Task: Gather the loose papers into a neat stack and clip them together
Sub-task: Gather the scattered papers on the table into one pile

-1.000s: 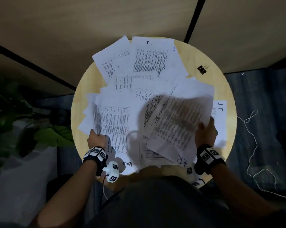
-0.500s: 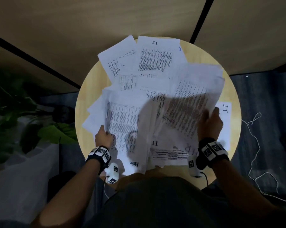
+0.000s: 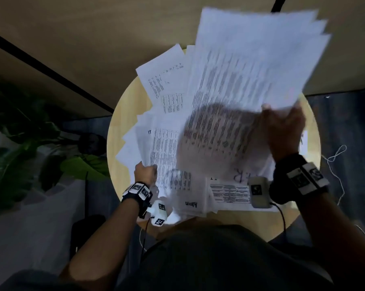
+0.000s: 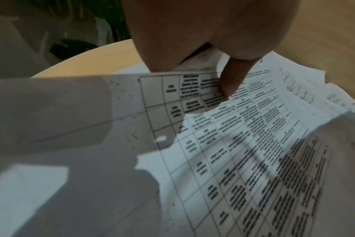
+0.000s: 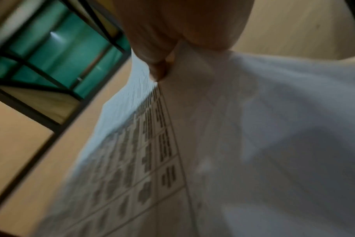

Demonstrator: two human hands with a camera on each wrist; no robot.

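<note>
Above table (image 3: 122,131), papers (image 3: 251,66) in right grip (image 3: 282,127)

A round pale-wood table (image 3: 116,143) stands against tan wood-grain wall panels (image 3: 93,34) divided by dark seams. To its left, a leafy green plant (image 3: 30,139) rises from a pale planter (image 3: 20,217). A thin white cord (image 3: 337,156) loops across the dark carpet (image 3: 349,127) on the right. In the right wrist view, a dark-framed partition with green glass panes (image 5: 57,48) shows beyond the panelling, blurred.
</note>
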